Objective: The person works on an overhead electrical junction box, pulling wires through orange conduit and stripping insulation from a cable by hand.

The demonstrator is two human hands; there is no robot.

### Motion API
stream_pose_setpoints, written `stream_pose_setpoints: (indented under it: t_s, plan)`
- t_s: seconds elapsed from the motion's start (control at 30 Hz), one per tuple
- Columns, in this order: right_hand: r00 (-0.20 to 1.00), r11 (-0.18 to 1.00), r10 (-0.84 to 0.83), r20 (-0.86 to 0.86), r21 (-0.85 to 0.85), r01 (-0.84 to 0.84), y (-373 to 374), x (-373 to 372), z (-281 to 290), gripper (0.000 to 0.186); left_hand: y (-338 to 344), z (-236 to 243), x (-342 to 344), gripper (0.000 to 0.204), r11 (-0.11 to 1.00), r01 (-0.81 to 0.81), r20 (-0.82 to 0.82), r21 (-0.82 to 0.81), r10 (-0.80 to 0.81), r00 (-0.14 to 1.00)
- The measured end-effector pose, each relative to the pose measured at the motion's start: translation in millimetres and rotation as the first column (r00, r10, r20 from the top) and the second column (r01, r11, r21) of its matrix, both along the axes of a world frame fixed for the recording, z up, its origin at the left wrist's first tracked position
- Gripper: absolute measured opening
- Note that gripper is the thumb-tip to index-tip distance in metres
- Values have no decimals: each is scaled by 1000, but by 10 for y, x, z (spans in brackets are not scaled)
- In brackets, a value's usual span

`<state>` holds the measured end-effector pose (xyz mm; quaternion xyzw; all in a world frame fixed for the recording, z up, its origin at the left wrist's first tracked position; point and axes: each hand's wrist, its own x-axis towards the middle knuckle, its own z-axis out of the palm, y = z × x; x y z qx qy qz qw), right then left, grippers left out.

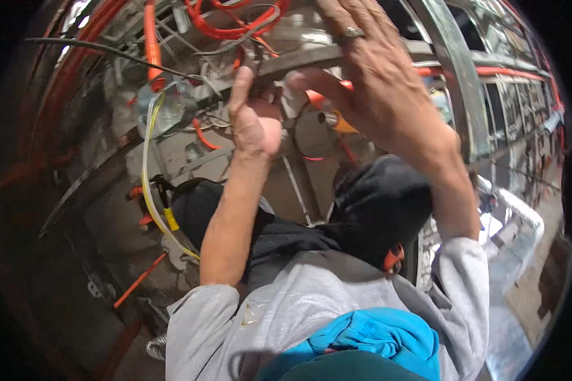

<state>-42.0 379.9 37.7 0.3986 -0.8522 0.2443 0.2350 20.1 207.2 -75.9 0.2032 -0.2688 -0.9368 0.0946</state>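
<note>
My left hand (257,124) is palm up with its thumb raised and its fingers curled, close to a small metal piece (249,56) among orange and grey cables; what it grips, if anything, I cannot make out. Just right of it, my right hand (381,95), a ring on one finger, is raised with fingers stretched out and thumb apart over the frame, holding nothing visible. An orange-yellow tool or fitting (341,123) with a metal end lies partly behind it. A coil of red hose (206,26) is above my hands.
Metal frame members (464,108) run along the top and right. A clear bottle (165,114) and yellow and translucent tubes (147,178) are at left. My dark-clad knees (375,197) are below my hands. An orange rod (140,279) lies at lower left, silvery wrapped material (515,267) at right.
</note>
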Motion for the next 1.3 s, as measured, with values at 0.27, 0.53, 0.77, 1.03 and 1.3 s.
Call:
stream_pose_setpoints:
  t_s: [0.27, 0.53, 0.77, 1.03, 1.3]
  plan:
    - [969, 861, -30, 246, 499, -100, 117, 157, -342, 96, -10, 65, -5, 25, 994, 35, -1, 103, -35, 999]
    - [984, 924, 40, 171, 369, -102, -2, 153, -214, 49, -97, -18, 2, 22, 986, 18, -5, 165, -17, 1000]
    - [973, 946, -28, 228, 320, -48, -157, 16, -402, 18, -130, 29, 14, 26, 986, 104, -34, 132, -101, 994]
    - [933, 933, -174, 315, 355, 55, -119, 64, -394, 20, -46, 31, 2, 30, 988, 104, 26, 111, -107, 994]
    - [913, 915, -164, 374, 404, -1, -163, 73, -310, 24, -196, -113, -18, 38, 981, 184, -31, 63, -182, 983]
